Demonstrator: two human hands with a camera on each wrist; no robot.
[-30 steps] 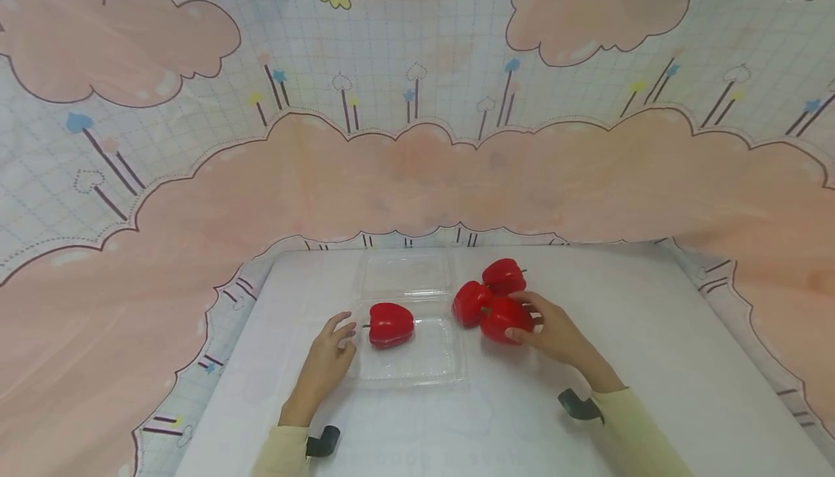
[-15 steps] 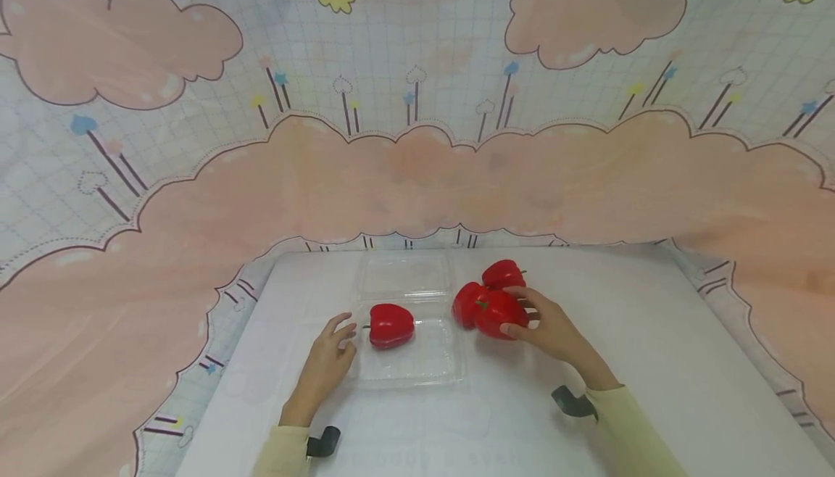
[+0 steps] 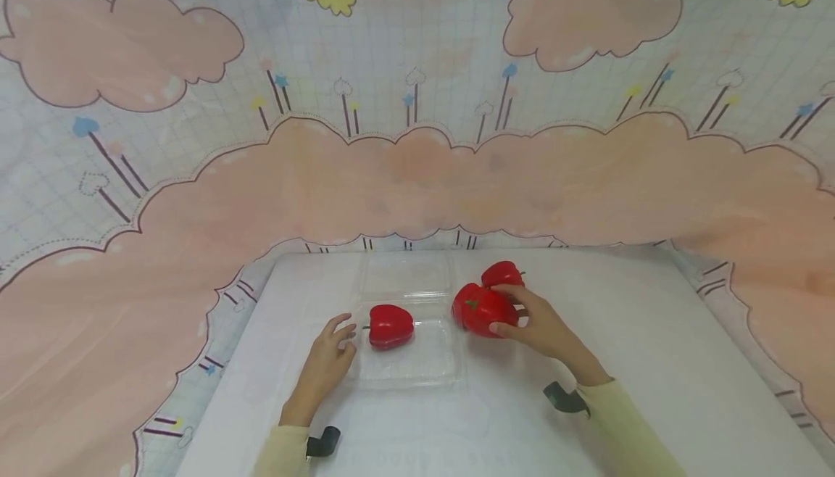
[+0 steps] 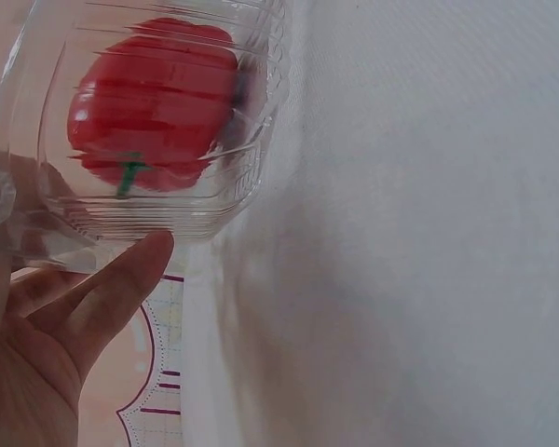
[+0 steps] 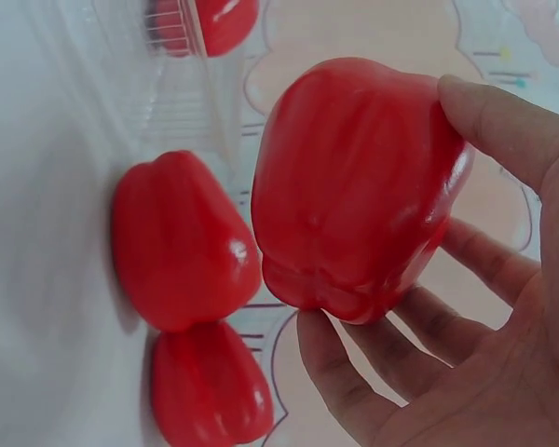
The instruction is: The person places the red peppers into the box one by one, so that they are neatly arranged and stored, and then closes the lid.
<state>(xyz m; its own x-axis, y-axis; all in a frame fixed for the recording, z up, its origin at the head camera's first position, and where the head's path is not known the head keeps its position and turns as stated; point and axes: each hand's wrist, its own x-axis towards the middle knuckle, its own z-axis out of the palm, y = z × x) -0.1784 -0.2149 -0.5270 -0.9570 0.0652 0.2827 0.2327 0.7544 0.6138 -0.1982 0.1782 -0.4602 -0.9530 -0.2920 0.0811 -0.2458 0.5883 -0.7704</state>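
My right hand (image 3: 541,325) grips a red bell pepper (image 3: 493,314), thumb on one side and fingers on the other. In the right wrist view this bell pepper (image 5: 354,191) is off the table. It partly hides a second pepper (image 3: 462,301) in the head view; a third pepper (image 3: 501,274) lies just behind. Another bell pepper (image 3: 390,326) lies on its side in the clear plastic container (image 3: 440,357), stem toward the left. My left hand (image 3: 324,364) is at the container's left edge, its extended fingertips against the clear wall in the left wrist view.
The container's clear lid (image 3: 406,274) lies folded back toward the far side. A white cloth-covered table (image 3: 620,317) meets a patterned backdrop (image 3: 457,180) at its far edge. Dark camera mounts (image 3: 565,398) sit on both wrists.
My right hand has lifted the gripped bell pepper slightly and moved it left, in front of the second pepper. My left hand and the pepper in the container have stayed in place.
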